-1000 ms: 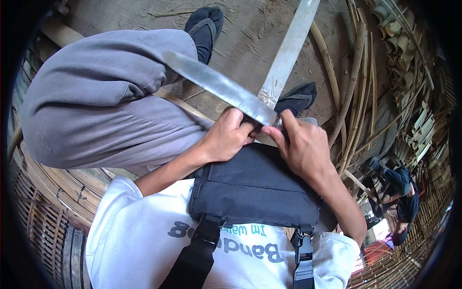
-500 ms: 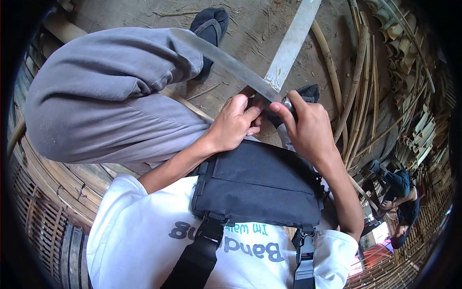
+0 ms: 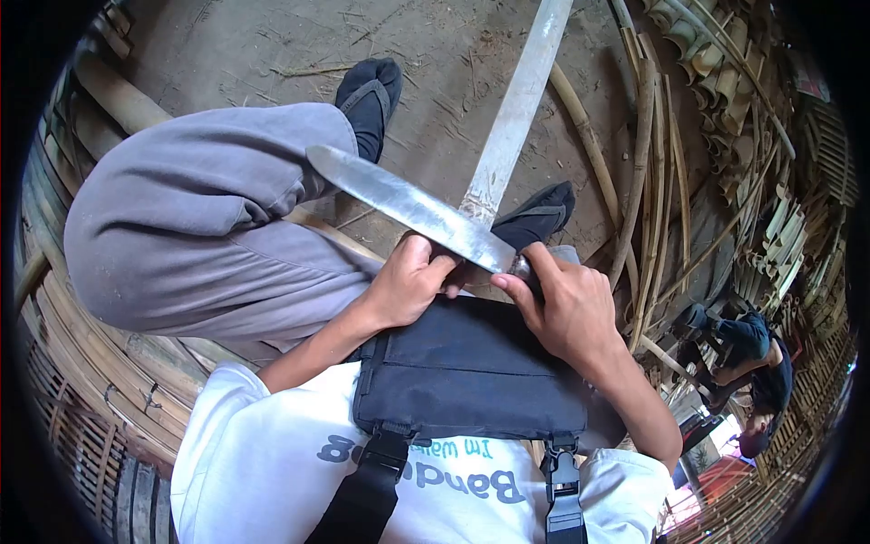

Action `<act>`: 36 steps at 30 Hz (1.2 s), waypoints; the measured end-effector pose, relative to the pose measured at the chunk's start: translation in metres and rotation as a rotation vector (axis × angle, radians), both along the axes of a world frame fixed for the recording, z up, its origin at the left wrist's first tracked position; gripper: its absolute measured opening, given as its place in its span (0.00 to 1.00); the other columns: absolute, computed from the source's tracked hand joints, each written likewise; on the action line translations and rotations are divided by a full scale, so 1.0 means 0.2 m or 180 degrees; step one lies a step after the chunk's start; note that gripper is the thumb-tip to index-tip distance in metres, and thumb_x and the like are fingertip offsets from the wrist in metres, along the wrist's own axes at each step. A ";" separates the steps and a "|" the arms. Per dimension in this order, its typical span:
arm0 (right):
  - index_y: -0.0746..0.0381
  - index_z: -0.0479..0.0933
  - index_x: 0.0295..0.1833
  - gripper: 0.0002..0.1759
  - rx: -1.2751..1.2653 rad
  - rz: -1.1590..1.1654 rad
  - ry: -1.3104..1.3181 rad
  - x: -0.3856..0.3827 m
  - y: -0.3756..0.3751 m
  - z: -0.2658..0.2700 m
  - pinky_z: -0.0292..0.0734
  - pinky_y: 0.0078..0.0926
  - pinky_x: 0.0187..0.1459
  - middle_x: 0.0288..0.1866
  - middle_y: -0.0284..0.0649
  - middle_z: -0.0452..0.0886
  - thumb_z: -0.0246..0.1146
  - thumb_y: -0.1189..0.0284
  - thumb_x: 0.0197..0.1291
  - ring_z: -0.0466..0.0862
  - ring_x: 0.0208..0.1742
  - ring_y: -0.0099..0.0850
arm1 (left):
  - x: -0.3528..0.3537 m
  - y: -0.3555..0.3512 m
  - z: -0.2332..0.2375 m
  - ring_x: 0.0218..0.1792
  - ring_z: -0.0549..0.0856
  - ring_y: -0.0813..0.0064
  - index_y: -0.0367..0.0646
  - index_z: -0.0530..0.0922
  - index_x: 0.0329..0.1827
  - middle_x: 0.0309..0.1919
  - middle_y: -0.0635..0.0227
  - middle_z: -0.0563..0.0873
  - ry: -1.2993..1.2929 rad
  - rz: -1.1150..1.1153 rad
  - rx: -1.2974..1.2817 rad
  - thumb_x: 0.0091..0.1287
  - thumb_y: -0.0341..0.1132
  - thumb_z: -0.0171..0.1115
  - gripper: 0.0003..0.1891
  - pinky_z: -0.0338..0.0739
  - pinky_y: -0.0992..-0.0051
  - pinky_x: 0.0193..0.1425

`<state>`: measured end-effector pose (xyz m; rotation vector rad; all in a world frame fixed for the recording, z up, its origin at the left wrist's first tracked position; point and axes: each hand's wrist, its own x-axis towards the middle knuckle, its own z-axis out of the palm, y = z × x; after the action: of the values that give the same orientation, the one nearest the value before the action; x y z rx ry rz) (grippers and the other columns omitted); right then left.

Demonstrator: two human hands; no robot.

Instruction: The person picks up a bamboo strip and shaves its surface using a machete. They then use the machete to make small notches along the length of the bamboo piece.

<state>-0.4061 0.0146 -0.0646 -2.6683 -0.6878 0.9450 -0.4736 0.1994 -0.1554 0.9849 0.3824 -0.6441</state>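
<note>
Machete [image 3: 408,204] and right hand [image 3: 573,308] have come back toward the black bag [image 3: 480,367] since half a second ago, blade's broad face now turned more to camera. Right hand has its fingers wrapped round the handle; blade points up-left, tip in front of the grey trouser leg [image 3: 195,213], crossing over the near end of the pale flat slat [image 3: 517,118]. Left hand [image 3: 408,286] curls just under the blade, fingers partly hidden, can't tell whether it grips the slat.
</note>
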 end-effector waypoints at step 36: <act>0.60 0.70 0.36 0.29 0.0242 0.0120 -0.0346 0.11 -0.08 -0.27 0.75 0.44 0.19 0.16 0.45 0.78 0.54 0.42 0.66 0.81 0.18 0.47 | 0.12 0.00 -0.08 0.26 0.84 0.73 0.27 0.79 0.39 0.30 0.59 0.84 0.0026 0.0760 -0.0110 0.59 0.15 0.52 0.09 0.79 0.74 0.32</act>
<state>-0.3846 -0.0010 -0.1190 -2.6640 -0.7835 0.7711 -0.4495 0.1998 -0.1712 0.8877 0.4863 -0.4370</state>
